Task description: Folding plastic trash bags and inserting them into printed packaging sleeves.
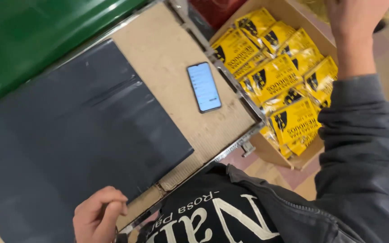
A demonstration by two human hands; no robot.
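A person is looking down from above at a tan fibreboard worktop [167,49] with a metal-trimmed edge. A large flat sheet of dark grey plastic film [77,130] is lying across most of it, running off the left of the picture; its right edge is slanting down the board and its lower right corner is ending close to the near metal trim.

The left hand [99,219] is sitting at the bottom of the view, at the near edge of the worktop, with its fingers curled loosely inward. The knuckles are just beside the lower edge of the dark sheet; whether they are pinching it cannot be told.

The right hand [354,20] is reaching up and away at the top right, its grey sleeve [361,148] filling the right side. The fingers are cut off by the top of the picture, so its grip cannot be told.

A slim smartphone with a lit pale screen [204,87] is lying on the bare strip of board to the right of the sheet, apart from it and near the right trim. That bare strip is the only uncovered surface.

Beyond the right edge, lower down, an open brown cardboard box [305,159] is holding tightly stacked yellow plastic packets with black print [275,76]. A glossy green surface [37,40] is bordering the worktop's far edge.
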